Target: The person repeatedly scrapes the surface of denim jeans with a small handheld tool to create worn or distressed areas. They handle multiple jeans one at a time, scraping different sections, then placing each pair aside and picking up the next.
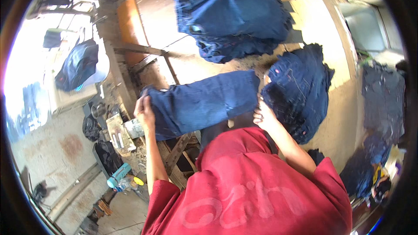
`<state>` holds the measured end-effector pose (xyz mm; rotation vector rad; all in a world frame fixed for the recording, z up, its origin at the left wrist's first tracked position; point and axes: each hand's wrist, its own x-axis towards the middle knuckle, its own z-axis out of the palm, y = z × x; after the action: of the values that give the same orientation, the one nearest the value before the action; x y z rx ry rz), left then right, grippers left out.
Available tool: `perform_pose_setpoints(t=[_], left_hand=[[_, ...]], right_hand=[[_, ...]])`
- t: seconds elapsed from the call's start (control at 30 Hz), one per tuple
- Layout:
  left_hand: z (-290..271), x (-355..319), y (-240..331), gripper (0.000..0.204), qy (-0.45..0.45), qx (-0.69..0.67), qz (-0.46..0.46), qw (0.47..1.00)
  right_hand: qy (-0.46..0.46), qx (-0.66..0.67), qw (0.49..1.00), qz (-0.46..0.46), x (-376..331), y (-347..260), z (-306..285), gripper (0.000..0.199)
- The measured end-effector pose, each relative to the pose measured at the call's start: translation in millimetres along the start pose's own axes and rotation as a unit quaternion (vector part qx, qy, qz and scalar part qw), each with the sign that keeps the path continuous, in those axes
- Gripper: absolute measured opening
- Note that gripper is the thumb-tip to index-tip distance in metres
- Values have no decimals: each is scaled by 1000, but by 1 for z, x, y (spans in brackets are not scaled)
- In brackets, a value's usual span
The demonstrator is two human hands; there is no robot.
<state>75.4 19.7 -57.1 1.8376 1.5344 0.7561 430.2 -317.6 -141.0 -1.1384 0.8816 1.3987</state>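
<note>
A dark blue denim piece (pixel 204 100), long and flat like a folded trouser leg, stretches between my two hands in front of my body. My left hand (pixel 145 112) grips its left end, with the fingers curled over the edge. At the lower right corner, my right hand (pixel 264 115) pinches the cloth. Close by my right hand lies a heap of denim pieces (pixel 300 91) with frayed edges and loose threads. Beyond the held piece, a larger denim stack (pixel 230 17) rests on a pale surface.
To the left stand a wooden frame (pixel 139 50) and a small metal-and-wood machine part (pixel 119 132). A turquoise bottle (pixel 118 175) lies lower left. Dark cloth (pixel 78 65) sits on a light seat. More dark denim (pixel 383 100) is piled at the far right.
</note>
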Motion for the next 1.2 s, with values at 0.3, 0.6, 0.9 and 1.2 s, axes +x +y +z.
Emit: perform_pose_setpoints(t=[0.3, 0.6, 0.9, 1.2], left_hand=[[11, -151, 14, 88, 59, 215, 7, 975], [8, -123, 78, 38, -188, -433, -514, 716], [56, 104, 91, 91, -681, 235, 86, 688], [152, -40, 158, 77, -655, -204, -184, 704]], right_hand=[[63, -75, 971, -216, 45, -87, -7, 26], [56, -122, 948, -290, 15, -132, 4, 42], [165, -259, 849, -430, -54, 96, 27, 51], [165, -454, 742, -466, -69, 177, 92, 72]])
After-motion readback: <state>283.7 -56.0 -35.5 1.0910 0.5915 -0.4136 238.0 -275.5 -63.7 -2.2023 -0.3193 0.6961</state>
